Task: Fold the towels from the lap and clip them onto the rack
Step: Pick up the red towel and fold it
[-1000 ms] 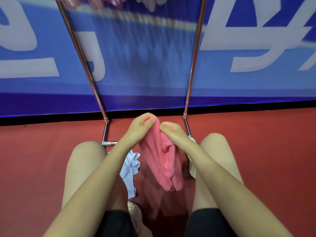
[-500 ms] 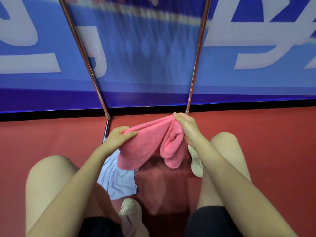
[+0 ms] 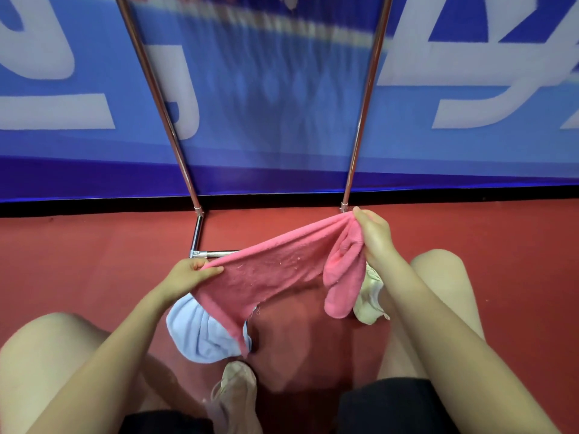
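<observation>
Rack poles (image 3: 163, 114) flank open gap; base bar (image 3: 216, 254) blocks low.

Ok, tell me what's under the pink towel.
Under the pink towel, held by the left hand and right hand, a light blue towel shows, partly covered; red floor too.

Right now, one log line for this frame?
stage: unfolding | left hand: pinching pink towel corner | right hand: gripping opposite end | blue towel: beneath | rack: unclipped
</observation>
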`<control>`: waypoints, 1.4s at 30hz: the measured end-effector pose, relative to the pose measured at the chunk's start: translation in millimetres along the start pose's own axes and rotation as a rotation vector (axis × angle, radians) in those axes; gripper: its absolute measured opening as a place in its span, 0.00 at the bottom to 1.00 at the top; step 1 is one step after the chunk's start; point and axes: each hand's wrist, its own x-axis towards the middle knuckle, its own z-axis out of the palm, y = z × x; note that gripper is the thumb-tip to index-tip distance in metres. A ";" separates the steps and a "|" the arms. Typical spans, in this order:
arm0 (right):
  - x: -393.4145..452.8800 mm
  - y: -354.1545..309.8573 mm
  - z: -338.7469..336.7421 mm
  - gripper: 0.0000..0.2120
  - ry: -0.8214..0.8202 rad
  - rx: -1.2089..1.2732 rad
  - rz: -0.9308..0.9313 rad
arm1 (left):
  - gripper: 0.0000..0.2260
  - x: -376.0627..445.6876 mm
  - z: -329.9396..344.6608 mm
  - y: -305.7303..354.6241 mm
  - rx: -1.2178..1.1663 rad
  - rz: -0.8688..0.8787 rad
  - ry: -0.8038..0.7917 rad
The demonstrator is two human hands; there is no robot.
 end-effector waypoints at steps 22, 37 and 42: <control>-9.6 -10.7 -32.0 0.10 0.178 0.069 0.022 | 0.15 19.2 8.5 -3.8 -0.334 -0.397 0.376; -6.4 -5.6 -33.5 0.10 0.204 -0.001 0.013 | 0.10 14.9 3.7 7.2 -0.856 -0.482 0.225; -5.6 2.6 -30.1 0.14 0.161 -0.137 -0.017 | 0.11 9.1 1.6 22.6 -0.917 -0.323 0.353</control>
